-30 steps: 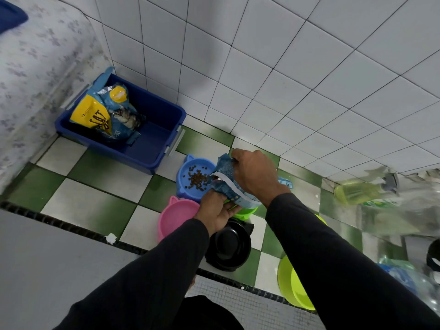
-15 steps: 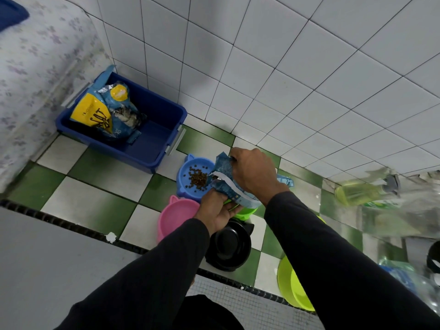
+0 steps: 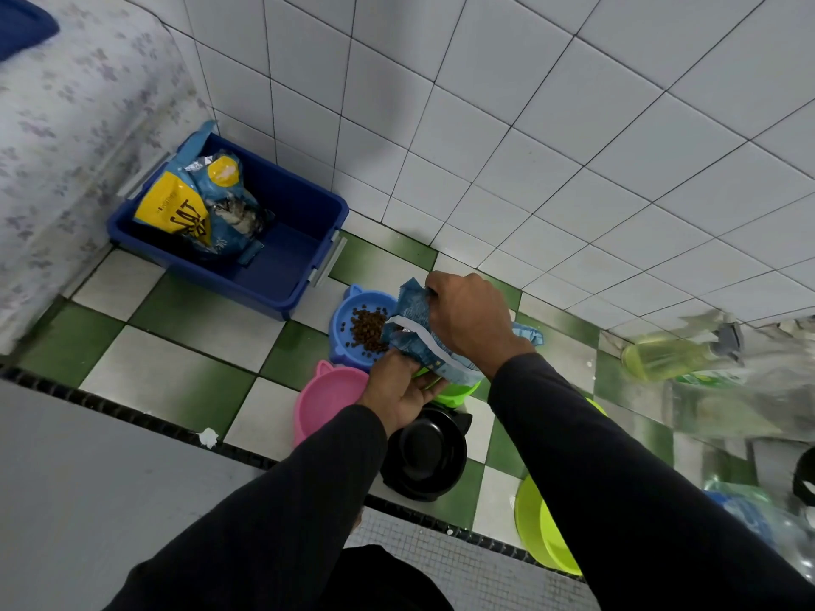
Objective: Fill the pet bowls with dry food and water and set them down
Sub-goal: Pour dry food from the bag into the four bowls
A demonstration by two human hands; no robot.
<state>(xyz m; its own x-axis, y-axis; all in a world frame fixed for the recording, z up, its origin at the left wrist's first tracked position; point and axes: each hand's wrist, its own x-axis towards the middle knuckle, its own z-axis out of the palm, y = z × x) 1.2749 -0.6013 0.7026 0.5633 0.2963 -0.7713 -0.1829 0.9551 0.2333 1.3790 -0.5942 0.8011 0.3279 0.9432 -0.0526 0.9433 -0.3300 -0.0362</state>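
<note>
- Right hand (image 3: 474, 321): grip pinches the upper edge of the blue food bag (image 3: 416, 332), which is tilted, mouth toward the blue bowl (image 3: 346, 317).
- Left hand (image 3: 399, 390): grip curled under the bag's lower side.
- Kibble (image 3: 368, 330) lies in the blue bowl, just beyond both grips.
- Pink bowl (image 3: 326, 399) and black bowl (image 3: 425, 456) sit on the floor below the left grip.

Green bowl (image 3: 456, 388) mostly hidden beneath food bag (image 3: 414, 321); blurred bottles (image 3: 661, 357) at right edge.
</note>
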